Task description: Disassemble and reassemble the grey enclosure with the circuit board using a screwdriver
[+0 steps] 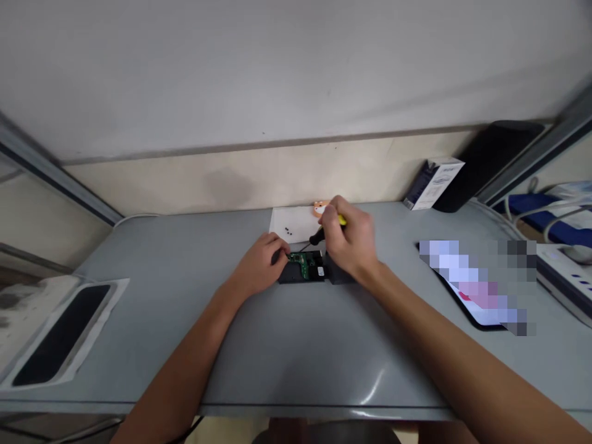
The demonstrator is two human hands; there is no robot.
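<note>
A small black device [308, 274] with its cover off lies mid-table, showing a green circuit board [303, 264]. My left hand [259, 264] rests on the device's left end, fingers curled against it. My right hand [349, 240] grips a screwdriver [324, 233] with a yellow and black handle, its thin shaft slanting down-left to the board. Behind the device lies a white paper sheet [296, 222] with tiny black screws [287, 232] on it.
A grey table [296, 357] carries a phone [476, 290] at right, a white and blue box [432, 184] and a black object [490, 160] at back right, a small orange figure [319, 206], a black pad [60, 333] on white wrapping at left. Cables and a power strip [564, 271] lie far right.
</note>
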